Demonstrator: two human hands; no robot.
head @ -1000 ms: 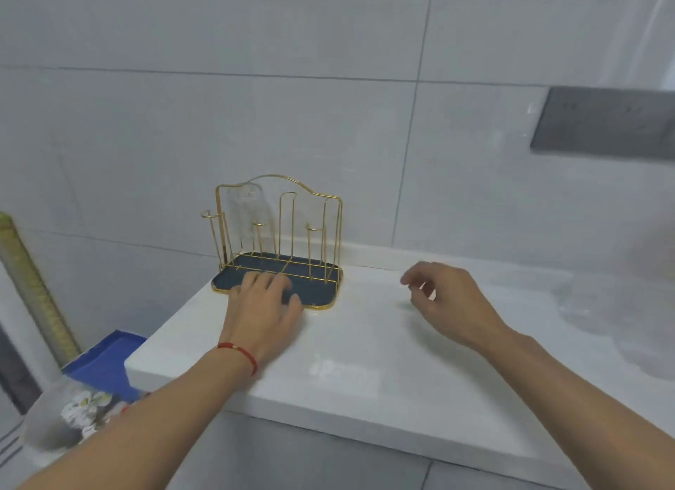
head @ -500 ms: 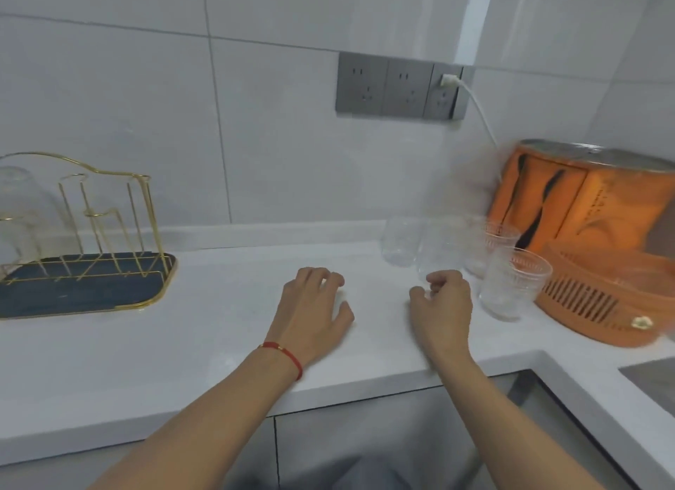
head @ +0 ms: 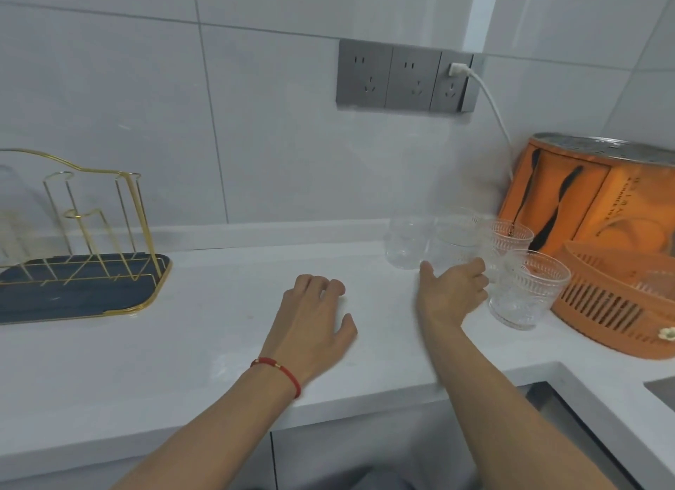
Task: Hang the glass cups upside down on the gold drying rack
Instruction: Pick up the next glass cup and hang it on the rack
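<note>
The gold drying rack (head: 95, 212) with its dark blue tray stands at the left of the white counter; one glass cup (head: 12, 212) hangs upside down on it at the frame's left edge. Several ribbed glass cups stand upright at the right: one nearest (head: 526, 288), one behind it (head: 507, 239), and two blurred ones further back (head: 454, 241) (head: 405, 241). My right hand (head: 451, 288) reaches among them with fingers spread, just in front of a blurred cup, holding nothing. My left hand (head: 314, 321), with a red bracelet, rests palm down on the counter.
An orange plastic basket (head: 613, 307) and an orange box (head: 584, 197) stand right of the cups. Grey wall sockets (head: 405, 78) carry a white plug and cable. The counter (head: 182, 343) turns a corner at the right, with a dark opening at the edge.
The view swung right from the rack to the cups. My left hand left the rack's tray and lies on the counter. My right hand opened and reached to the cups.
</note>
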